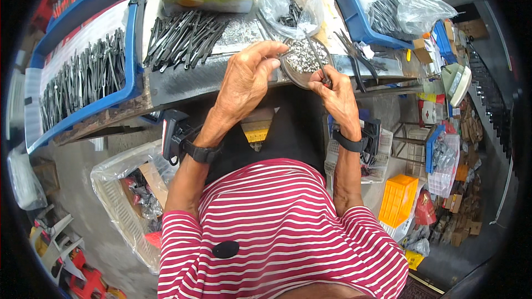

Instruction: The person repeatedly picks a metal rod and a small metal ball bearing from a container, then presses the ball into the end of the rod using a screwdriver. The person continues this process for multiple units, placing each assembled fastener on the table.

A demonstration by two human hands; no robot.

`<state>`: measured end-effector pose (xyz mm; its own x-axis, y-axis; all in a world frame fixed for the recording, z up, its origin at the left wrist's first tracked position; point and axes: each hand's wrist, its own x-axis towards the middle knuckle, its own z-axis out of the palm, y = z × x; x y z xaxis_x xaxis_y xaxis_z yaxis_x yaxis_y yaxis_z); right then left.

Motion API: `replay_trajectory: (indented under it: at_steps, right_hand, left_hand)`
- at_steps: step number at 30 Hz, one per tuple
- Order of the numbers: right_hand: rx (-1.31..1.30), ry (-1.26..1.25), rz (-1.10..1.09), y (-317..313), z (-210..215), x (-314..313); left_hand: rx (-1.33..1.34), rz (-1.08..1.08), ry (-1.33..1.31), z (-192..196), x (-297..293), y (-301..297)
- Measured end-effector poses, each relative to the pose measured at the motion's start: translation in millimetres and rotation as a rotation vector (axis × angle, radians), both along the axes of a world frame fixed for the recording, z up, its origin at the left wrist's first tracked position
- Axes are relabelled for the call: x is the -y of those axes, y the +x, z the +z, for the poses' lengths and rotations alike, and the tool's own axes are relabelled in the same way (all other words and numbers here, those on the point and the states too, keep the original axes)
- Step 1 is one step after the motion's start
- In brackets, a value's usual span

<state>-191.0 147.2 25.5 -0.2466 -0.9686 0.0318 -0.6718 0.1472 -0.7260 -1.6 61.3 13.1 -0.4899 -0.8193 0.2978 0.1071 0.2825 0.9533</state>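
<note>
My right hand [338, 97] is closed around the lower end of a slim dark metal strip [318, 55], which tilts up across the right side of a round dish [302, 80]. Small silvery metal pieces [303, 58] fill the dish. At the dish's left rim is my left hand [244, 83], its fingers curled and the thumb near the index finger; anything small between them is too tiny to make out. Left of the dish lies a loose pile of similar dark strips [185, 39]. A clear plastic bag [291, 3] with dark parts sits just beyond the dish.
Black-handled pliers [354, 61] lie right of the dish, near the bench edge. A blue tray [136, 39] of upright dark strips stands at left, another blue bin [354, 16] at right. A carton [210, 3] of strips is behind. Crates, including a yellow one [398, 199], sit below.
</note>
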Motion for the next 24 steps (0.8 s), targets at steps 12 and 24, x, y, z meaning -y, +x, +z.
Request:
replay_trajectory:
  at_steps: [12,24]
  right_hand:
    - [0.388,-0.162,-0.147,14,5,0]
    - [0.644,-0.165,-0.094,32,7,0]
  left_hand:
    - [-0.346,-0.206,0.641,-5,-9,-6]
    - [-0.547,-0.061,0.664,-6,-15,-12]
